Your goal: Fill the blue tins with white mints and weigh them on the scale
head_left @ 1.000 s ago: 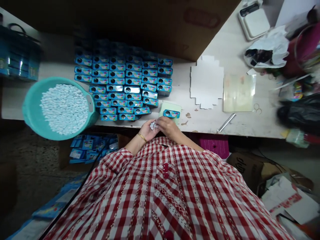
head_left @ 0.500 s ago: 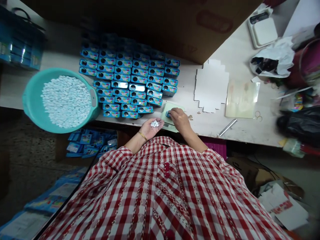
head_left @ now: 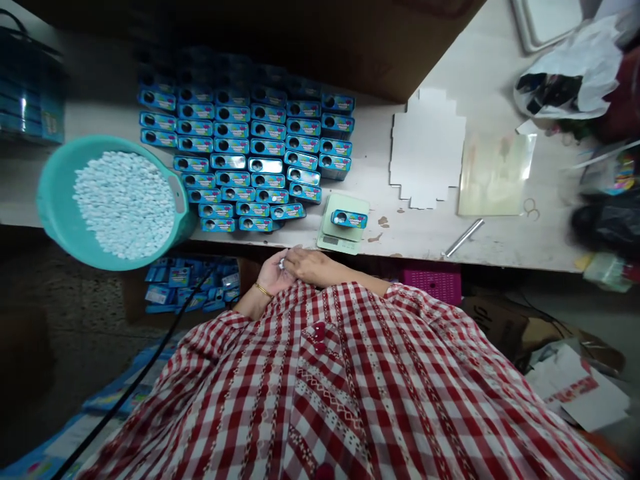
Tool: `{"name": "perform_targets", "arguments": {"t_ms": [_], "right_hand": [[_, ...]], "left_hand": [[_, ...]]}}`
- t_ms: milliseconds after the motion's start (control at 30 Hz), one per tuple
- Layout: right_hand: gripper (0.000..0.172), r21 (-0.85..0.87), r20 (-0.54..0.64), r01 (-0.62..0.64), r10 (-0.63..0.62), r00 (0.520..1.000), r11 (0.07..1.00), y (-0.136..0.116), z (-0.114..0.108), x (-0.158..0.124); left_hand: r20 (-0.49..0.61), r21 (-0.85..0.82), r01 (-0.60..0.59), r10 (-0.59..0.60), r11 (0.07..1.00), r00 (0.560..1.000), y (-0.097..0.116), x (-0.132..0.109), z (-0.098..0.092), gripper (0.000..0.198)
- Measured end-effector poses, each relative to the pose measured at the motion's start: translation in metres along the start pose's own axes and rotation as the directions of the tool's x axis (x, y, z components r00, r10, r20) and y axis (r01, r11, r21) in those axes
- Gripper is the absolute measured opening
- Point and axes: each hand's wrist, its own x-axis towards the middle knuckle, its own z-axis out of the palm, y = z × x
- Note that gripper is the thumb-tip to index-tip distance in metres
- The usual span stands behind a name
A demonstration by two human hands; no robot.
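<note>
My left hand (head_left: pixel 274 275) is cupped, palm up, around several small white pieces (head_left: pixel 282 264), partly covered by the other hand. Over that palm, my right hand (head_left: pixel 305 267) has its fingertips pressed together at the pieces. Just beyond both hands, a blue tin (head_left: pixel 350 219) lies on a pale green scale (head_left: pixel 339 244), touched by neither hand. Rows of similar blue tins (head_left: pixel 233 179) with dark openings stand to the left of the scale. A teal basin (head_left: pixel 60 213) at the far left holds a heap of white pieces (head_left: pixel 125 203).
A large cardboard box (head_left: pixel 320 40) stands behind the tins. On the table's right lie a white cut sheet (head_left: pixel 425 150), a clear plastic sheet (head_left: pixel 493 177) and a metal tube (head_left: pixel 464 237). Below the table edge are a box of blue packets (head_left: pixel 190 283) and a magenta basket (head_left: pixel 435 283).
My right hand has left the tin on the scale and moved left and nearer to me, onto my left palm. The view has shifted slightly.
</note>
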Motion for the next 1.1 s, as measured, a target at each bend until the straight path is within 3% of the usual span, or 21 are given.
{"name": "perform_targets", "arguments": {"t_ms": [333,433,500,567,667,733,800,900,1100], "right_hand": [[0.018,0.078,-0.035,0.003,0.000,0.999,0.997,0.007,0.005,-0.007],[0.018,0.111,-0.085,0.030,-0.020,0.996,0.993,0.009,0.006,-0.014],[0.018,0.163,-0.163,-0.002,0.029,0.986,0.987,0.012,0.005,-0.020],[0.020,0.241,-0.286,-0.073,0.143,0.948,0.968,0.020,0.000,-0.029],[0.023,0.334,-0.469,-0.226,0.370,0.802,0.915,0.038,-0.014,-0.045],[0.023,0.354,-0.517,-0.313,0.463,0.720,0.882,0.054,-0.023,-0.054],[0.023,0.344,-0.506,-0.364,0.497,0.705,0.866,0.069,-0.027,-0.059],[0.024,0.295,-0.470,-0.412,0.507,0.723,0.862,0.085,-0.023,-0.062],[0.024,0.270,-0.493,-0.440,0.515,0.701,0.856,0.089,-0.021,-0.067]], "left_hand": [[0.071,-0.063,0.042,-0.037,0.997,0.997,-0.001,-0.003,0.012,0.034],[0.048,-0.056,0.067,-0.064,0.996,0.997,-0.003,0.000,0.016,0.038],[0.036,-0.016,0.051,-0.050,0.999,0.998,-0.005,0.002,0.020,0.036],[0.048,0.027,0.005,-0.006,1.000,0.999,-0.006,0.004,0.025,0.034],[0.078,0.059,-0.046,0.041,0.997,0.996,-0.007,0.008,0.031,0.032],[0.087,0.070,-0.053,0.047,0.996,0.995,-0.007,0.011,0.032,0.031],[0.099,0.075,-0.057,0.049,0.996,0.994,-0.007,0.013,0.033,0.030],[0.113,0.076,-0.062,0.053,0.995,0.992,-0.008,0.015,0.031,0.030],[0.072,0.061,-0.082,0.078,0.995,0.994,-0.008,0.015,0.029,0.028]]}}
